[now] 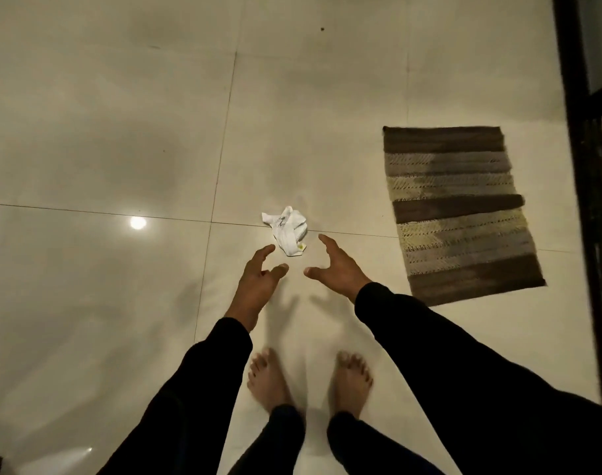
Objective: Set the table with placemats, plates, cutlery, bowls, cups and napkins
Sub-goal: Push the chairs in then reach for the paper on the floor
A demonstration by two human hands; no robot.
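A crumpled white napkin [287, 232] is seen lying on the glossy tiled floor [121, 132], across a grout line, just beyond both hands. The left hand [258, 279] and right hand [337, 265] are held out over the floor on either side of it, fingers spread and loosely curved; neither grip is closed on anything and no contact with the napkin is visible. Bare feet [268, 382] are planted below the arms. A striped floor mat [460, 210] lies to the right, well apart from the napkin; a dark frame [573, 97] runs down the right edge.

Risks judged from here:
- The paper is light and crumpled; a fast reach may push it along the polished tile instead of catching it
- A two-handed pinch may tear it or crush it further, leaving it unfit for a place setting
- Having lain on the floor, it may be soiled; placing it by a plate would carry dirt over
- No tabletop is in view, so the carry distance cannot be judged
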